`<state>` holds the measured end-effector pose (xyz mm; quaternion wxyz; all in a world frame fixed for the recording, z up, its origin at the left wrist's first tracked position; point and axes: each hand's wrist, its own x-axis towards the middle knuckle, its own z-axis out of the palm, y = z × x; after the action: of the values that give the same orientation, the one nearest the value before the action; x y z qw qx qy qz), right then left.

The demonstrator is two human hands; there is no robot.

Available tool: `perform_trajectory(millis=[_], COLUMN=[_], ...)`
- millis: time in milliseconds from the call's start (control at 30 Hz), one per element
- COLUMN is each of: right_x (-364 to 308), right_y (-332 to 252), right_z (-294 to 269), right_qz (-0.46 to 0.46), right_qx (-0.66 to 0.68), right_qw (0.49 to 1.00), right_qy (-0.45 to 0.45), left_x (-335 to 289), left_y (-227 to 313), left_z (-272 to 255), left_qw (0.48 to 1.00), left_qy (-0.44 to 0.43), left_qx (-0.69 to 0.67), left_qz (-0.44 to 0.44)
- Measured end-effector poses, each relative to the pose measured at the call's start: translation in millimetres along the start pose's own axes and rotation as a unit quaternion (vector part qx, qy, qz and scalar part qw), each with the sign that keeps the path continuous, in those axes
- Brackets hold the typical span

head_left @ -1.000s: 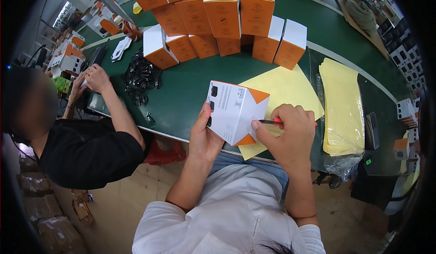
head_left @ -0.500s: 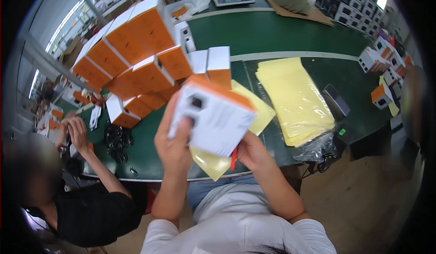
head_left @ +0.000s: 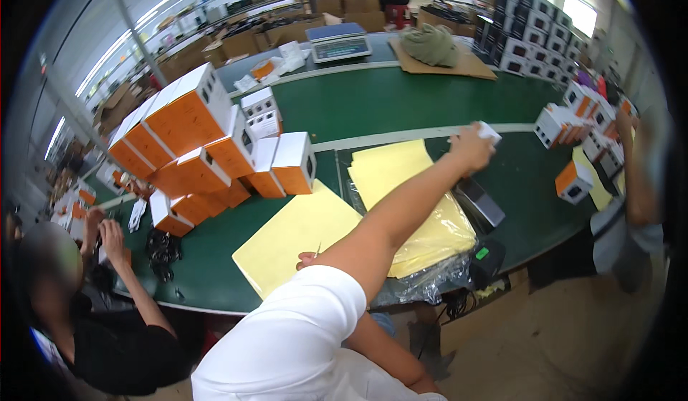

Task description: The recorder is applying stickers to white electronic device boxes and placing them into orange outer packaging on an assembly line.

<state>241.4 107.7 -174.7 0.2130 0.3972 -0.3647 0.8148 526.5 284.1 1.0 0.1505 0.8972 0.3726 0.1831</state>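
Note:
My left hand point(head_left: 470, 149) is stretched across to the far right, over the table. Its fingers are closed round a box point(head_left: 490, 134), of which only a white part shows. Below my left arm, the fingertips of my right hand point(head_left: 308, 259) show over a yellow sheet point(head_left: 290, 236). A thin pointed tool point(head_left: 318, 246) sticks up from these fingers; its kind cannot be made out. Under my left forearm lies a stack of yellow sheets point(head_left: 390, 168) in clear plastic. Next to it is a dark grey block-shaped object point(head_left: 481, 202).
Orange and white boxes point(head_left: 190, 111) are stacked at the left, and more boxes point(head_left: 557, 125) stand at the right. A co-worker's hands point(head_left: 111, 240) are at the left, beside black cables point(head_left: 163, 250); another person point(head_left: 638, 179) is at the right. A scale point(head_left: 338, 44) stands at the back.
My left hand has carried the box from in front of me to the far right. My right hand is now mostly hidden below my left arm. The view has shifted.

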Motion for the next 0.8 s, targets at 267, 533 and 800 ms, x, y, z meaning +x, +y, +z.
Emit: perform_trajectory(millis=[267,533,800], right_x=[46,51,63], right_y=[-32,-39,-19], right_z=[120,126,135], right_qz=[-0.183,-0.179,-0.191], right_qx=[0.062,0.011,-0.021], right_qw=[0.741,0.733,0.723], right_qy=[0.644,0.657,0.664], left_x=[-106,-224,-196], left_y=[-79,-198,-190], left_z=[-210,-246,-246], left_qw=[0.909,0.909,0.866], left_qy=[-0.178,-0.212,-0.346], left_qx=[0.374,0.194,0.335], left_qz=[-0.040,-0.301,-0.134])
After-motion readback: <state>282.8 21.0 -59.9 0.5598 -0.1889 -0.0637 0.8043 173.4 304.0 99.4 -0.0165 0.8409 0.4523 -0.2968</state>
